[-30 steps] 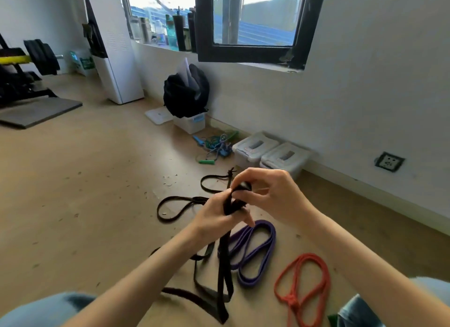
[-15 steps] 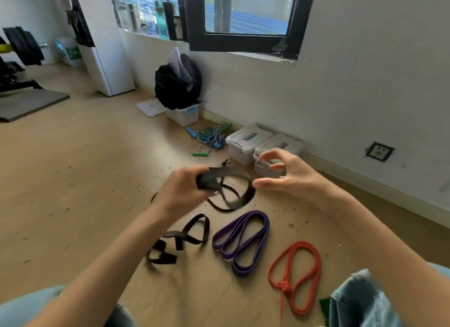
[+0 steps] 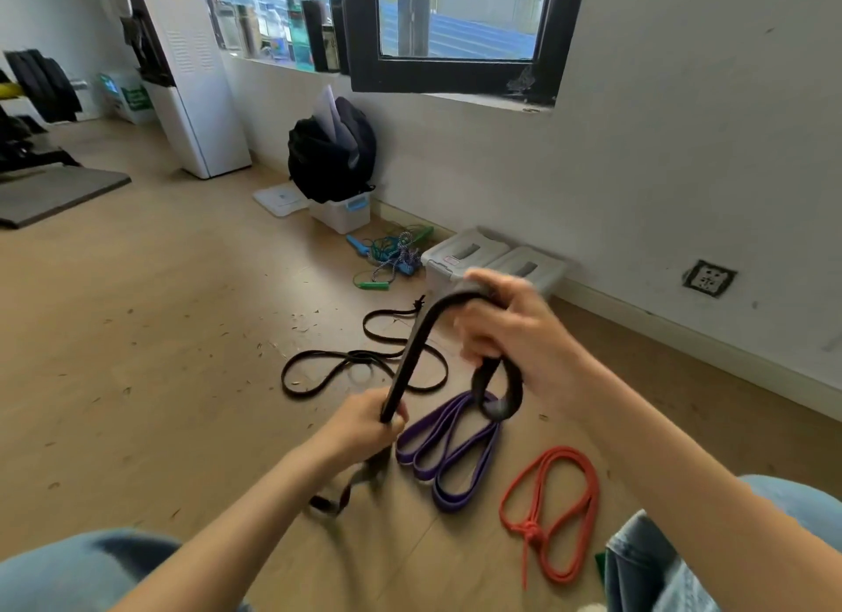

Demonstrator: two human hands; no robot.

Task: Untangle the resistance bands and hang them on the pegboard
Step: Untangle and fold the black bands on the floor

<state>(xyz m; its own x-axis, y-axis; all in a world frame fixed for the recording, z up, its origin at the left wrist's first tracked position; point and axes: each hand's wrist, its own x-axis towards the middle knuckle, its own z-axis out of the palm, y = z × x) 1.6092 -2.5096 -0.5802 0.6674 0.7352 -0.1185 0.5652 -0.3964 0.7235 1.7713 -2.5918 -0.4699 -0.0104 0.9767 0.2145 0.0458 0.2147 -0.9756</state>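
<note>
Head view. The wide black band (image 3: 412,347) runs taut between both hands: the left hand (image 3: 360,422) grips its lower stretch in a closed fist, the right hand (image 3: 505,329) curls around its upper bend, higher and farther from the body. Below the right hand a short loop hangs; below the left, a blurred tail trails to the floor (image 3: 136,315). The band is flat and matte. Beneath the grip lie a thin black band (image 3: 319,374), a purple band (image 3: 449,456) and a red cord (image 3: 553,511).

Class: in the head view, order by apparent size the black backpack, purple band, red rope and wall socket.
1. black backpack
2-3. purple band and red rope: alike, unranked
4. wall socket
</note>
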